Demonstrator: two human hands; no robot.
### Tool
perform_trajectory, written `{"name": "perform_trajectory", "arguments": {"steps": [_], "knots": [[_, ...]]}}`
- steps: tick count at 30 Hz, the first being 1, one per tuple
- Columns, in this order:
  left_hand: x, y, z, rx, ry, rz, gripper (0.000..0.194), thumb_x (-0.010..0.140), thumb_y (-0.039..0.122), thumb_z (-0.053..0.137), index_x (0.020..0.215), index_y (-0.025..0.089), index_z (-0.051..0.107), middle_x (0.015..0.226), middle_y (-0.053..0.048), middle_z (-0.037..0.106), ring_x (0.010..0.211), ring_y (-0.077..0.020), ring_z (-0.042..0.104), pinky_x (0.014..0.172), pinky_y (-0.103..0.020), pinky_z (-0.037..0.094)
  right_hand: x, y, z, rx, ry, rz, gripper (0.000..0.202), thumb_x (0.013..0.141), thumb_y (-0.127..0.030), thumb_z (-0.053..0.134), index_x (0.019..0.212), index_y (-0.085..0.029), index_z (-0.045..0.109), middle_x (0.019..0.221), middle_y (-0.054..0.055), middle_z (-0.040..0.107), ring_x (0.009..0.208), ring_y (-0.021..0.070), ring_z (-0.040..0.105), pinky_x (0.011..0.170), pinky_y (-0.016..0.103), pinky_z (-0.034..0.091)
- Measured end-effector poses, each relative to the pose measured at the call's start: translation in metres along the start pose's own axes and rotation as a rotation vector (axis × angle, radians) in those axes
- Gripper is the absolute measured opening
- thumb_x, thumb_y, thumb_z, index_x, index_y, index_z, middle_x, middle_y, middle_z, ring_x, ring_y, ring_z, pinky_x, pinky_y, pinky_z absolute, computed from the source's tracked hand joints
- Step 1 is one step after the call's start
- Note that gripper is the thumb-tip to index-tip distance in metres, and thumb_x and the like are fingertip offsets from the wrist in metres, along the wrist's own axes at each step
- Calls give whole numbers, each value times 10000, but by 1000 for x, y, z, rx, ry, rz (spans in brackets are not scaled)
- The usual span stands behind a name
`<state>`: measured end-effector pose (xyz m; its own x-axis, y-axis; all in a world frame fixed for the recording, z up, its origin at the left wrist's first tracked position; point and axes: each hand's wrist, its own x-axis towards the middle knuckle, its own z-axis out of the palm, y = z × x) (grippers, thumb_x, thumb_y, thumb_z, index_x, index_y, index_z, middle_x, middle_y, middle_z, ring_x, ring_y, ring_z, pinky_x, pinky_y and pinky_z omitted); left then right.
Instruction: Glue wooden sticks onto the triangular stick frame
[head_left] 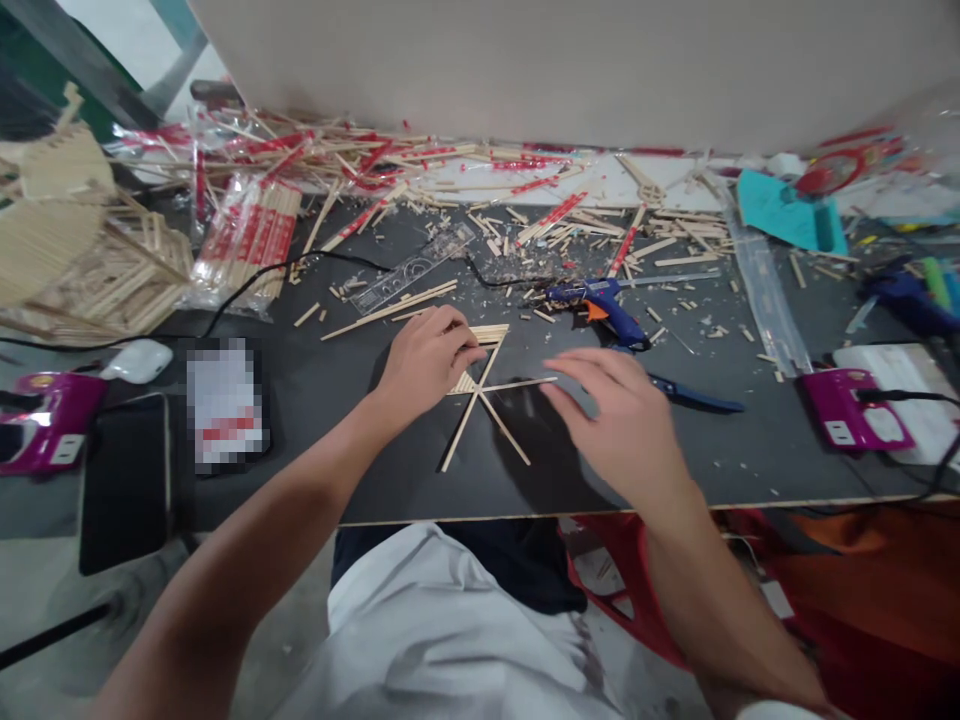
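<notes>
A small frame of pale wooden sticks lies on the dark tabletop in front of me, its sticks crossing and fanning out from one point. My left hand rests on the frame's left side, fingers curled and pressed onto it, hiding part of it. One thin stick points right from the crossing. Around its tip, my right hand holds thumb and fingers apart, not closed on it. Behind, a blue glue gun lies on its side. A dark-handled tool lies beyond my right hand, partly covered by it.
Bagged chopsticks, a clear plastic stencil and scattered stick offcuts fill the back. Left are a large stick model, phone and purple power socket; another purple socket is right. Black cables cross the table.
</notes>
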<state>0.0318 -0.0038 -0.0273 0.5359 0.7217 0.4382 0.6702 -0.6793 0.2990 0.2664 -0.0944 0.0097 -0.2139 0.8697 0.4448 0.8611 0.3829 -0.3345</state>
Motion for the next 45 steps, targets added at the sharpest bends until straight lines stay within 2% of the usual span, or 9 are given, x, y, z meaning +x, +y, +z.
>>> {"name": "perform_trajectory", "arguments": {"steps": [4,7,12,18,21,26,31,45], "knots": [[0,0,-1,-33,49,23,121,975,232,624,924,167,713,992,-79,699,906,-205,630,818,-341,506,52,-12,23,117,-195,-75,198,952,-123,606,1093,-169,737,1063,116,721,1019,271,657,904,389,511],[-1,0,-2,-63,55,26,124,973,178,581,957,168,703,1016,-81,704,922,-206,632,837,-349,508,68,-6,36,226,-298,-87,189,961,-109,584,1001,-183,753,986,87,734,932,234,666,834,347,492],[-2,-1,-6,-80,13,-10,117,973,273,645,921,179,694,1021,-71,703,943,-211,641,873,-353,497,63,7,50,331,-260,-26,164,913,-64,621,921,-174,742,885,56,728,829,193,652,770,304,471],[-5,-11,-12,-57,-41,-146,383,936,573,651,993,195,668,1066,-87,696,1046,-255,623,929,-373,487,64,18,56,284,-289,-23,175,941,-101,574,922,-177,731,963,97,725,911,228,653,838,354,486],[-6,-14,-12,-44,-93,-198,451,882,638,685,1000,204,652,1069,-88,702,1059,-273,616,940,-390,485,65,20,56,304,-292,-20,182,936,-100,569,926,-191,726,985,91,728,935,227,653,863,360,491],[-5,-12,-15,-49,-143,-229,443,804,534,818,1021,191,640,1101,-89,701,1072,-278,615,952,-388,480,65,21,58,318,-248,17,189,916,-91,571,900,-205,721,956,74,737,917,225,662,855,365,498],[-4,-12,-16,-74,-155,-233,422,788,464,849,1028,182,646,1100,-91,700,1106,-285,613,974,-388,474,66,20,62,326,-265,0,176,915,-98,589,904,-205,728,961,73,750,930,231,665,866,371,494],[-4,-13,-16,-98,-162,-195,361,807,450,840,974,182,666,1038,-68,700,1047,-252,629,935,-357,481,62,20,63,298,-224,18,172,920,-105,588,916,-198,733,961,77,729,920,234,648,867,380,489]]}}
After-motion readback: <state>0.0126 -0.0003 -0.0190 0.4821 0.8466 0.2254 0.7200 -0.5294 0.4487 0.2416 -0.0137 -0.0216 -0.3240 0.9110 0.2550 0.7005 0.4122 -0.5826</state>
